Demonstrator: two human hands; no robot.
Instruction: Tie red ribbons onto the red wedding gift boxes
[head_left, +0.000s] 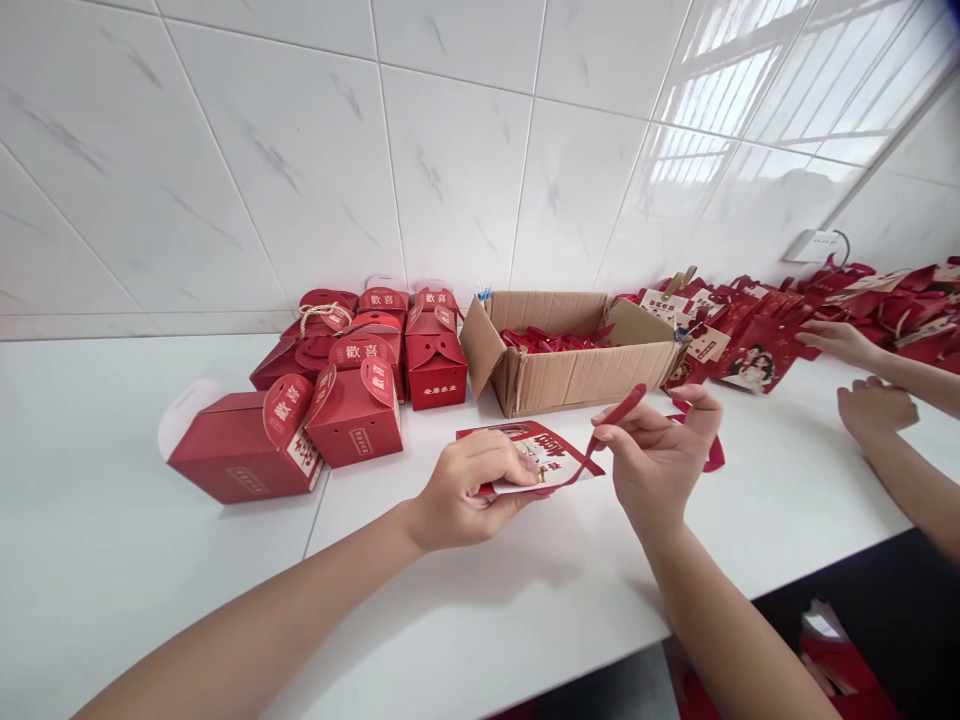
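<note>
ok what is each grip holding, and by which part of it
The left grip holds a printed packet by its near edge; the right grip pinches a red ribbon near its raised end.

Workroom, apparently: red gift boxes (356,420), cardboard carton (592,378), white worktop (420,620).

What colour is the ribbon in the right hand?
Dark red; the ribbon shows best in the head view, the only one.
</note>
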